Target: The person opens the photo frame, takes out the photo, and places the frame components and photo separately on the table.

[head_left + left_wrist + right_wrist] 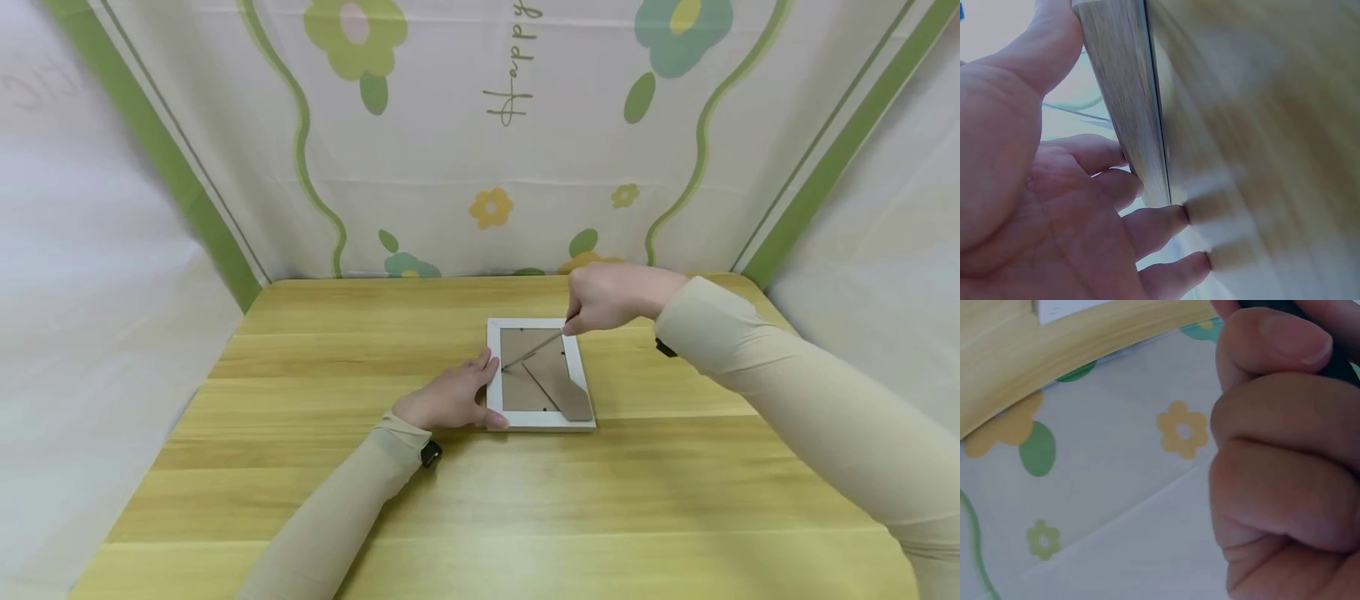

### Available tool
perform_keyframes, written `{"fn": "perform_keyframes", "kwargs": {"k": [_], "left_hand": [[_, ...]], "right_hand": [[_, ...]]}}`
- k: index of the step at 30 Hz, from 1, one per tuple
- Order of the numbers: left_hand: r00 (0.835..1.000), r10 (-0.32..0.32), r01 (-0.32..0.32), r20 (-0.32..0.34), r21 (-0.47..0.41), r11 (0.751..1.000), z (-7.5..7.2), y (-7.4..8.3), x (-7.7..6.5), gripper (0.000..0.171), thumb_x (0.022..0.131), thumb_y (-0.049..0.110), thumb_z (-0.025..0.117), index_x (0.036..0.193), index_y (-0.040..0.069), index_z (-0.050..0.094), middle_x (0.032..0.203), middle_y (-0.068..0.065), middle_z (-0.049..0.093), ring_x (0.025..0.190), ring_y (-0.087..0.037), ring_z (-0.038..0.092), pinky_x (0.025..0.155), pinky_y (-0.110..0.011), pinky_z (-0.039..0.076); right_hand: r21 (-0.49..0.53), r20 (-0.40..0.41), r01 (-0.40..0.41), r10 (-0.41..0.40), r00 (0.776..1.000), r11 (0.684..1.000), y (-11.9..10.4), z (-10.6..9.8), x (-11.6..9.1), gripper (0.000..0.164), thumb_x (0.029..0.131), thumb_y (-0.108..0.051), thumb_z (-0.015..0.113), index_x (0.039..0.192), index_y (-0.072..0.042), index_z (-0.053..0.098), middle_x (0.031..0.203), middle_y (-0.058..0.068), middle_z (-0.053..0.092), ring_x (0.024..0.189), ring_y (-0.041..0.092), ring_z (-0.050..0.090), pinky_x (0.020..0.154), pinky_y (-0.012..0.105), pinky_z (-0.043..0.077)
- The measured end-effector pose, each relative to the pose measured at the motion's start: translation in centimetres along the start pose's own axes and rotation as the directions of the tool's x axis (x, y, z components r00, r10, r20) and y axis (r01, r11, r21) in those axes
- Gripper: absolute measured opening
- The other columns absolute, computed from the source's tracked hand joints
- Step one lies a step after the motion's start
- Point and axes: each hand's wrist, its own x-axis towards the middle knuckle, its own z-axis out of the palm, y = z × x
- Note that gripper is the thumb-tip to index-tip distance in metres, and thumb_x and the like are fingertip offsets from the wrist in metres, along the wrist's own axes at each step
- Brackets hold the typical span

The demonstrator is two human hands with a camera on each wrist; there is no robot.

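A picture frame lies face down on the table, its white border around a brown backing board with small dark tabs at the edges. My left hand rests at the frame's left side, thumb over the lower left corner. In the left wrist view, the fingertips touch the frame's side edge and the table. My right hand grips a screwdriver by its dark handle. Its thin shaft slants over the backing, the tip at a left-edge tab. The handle is mostly hidden by the fingers.
The frame's brown stand flap lies at its lower right. Under everything is a wooden table. A white flowered cloth hangs behind its far edge, and pale sheets hang at the sides.
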Motion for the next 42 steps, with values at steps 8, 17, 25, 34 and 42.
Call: {"fn": "perform_keyframes", "kwargs": {"k": [8,17,25,34,42], "left_hand": [[1.000,-0.002,0.002,-0.008,0.022,1.000,-0.2,0.0,0.1,0.104,0.085,0.058,0.068,0.158,0.007,0.015,0.164,-0.011,0.002,0.147,-0.037,0.017,0.117,-0.050,0.020],[1.000,0.017,-0.017,-0.011,0.018,1.000,-0.2,-0.1,0.1,0.104,0.085,0.059,0.067,0.158,0.007,0.015,0.164,-0.011,0.002,0.147,-0.039,0.017,0.116,-0.052,0.020],[1.000,0.027,-0.027,-0.013,0.006,1.000,-0.3,0.0,0.0,0.104,0.085,0.057,0.069,0.158,0.006,0.017,0.164,-0.012,0.004,0.146,-0.039,0.017,0.116,-0.052,0.020],[1.000,0.027,-0.026,-0.009,0.014,1.000,-0.2,-0.1,0.2,0.104,0.085,0.058,0.069,0.158,0.005,0.018,0.164,-0.014,0.004,0.145,-0.041,0.019,0.115,-0.055,0.022],[1.000,0.024,-0.024,0.001,-0.013,1.000,-0.1,-0.4,0.1,0.105,0.085,0.057,0.071,0.158,0.005,0.017,0.163,-0.015,0.004,0.146,-0.040,0.016,0.116,-0.050,0.021]], "right_hand": [[-0.064,0.035,-0.092,0.095,0.995,0.994,-3.2,-1.8,1.1,0.048,0.091,-0.023,0.067,0.049,-0.018,0.044,0.046,-0.010,0.035,0.048,0.006,0.020,0.050,0.024,0.029],[-0.130,0.066,-0.210,0.219,0.973,0.969,-6.0,-3.0,2.4,0.020,0.089,-0.024,0.068,0.094,-0.005,0.065,0.091,0.006,0.066,0.072,0.019,0.057,0.069,0.035,0.049],[-0.197,0.107,-0.246,0.271,0.957,0.949,-8.5,-3.9,3.3,0.021,0.091,-0.019,0.061,0.107,-0.006,0.063,0.099,0.006,0.065,0.068,0.015,0.050,0.065,0.032,0.045],[-0.221,0.122,-0.264,0.295,0.948,0.939,-9.2,-4.0,4.0,0.010,0.092,-0.016,0.057,0.096,-0.009,0.062,0.063,-0.003,0.048,0.047,0.010,0.032,0.048,0.026,0.030],[-0.247,0.105,-0.260,0.292,0.951,0.934,-9.8,-3.8,4.3,0.030,0.091,-0.015,0.055,0.119,-0.008,0.062,0.104,0.004,0.063,0.050,0.010,0.033,0.051,0.028,0.034]]}}
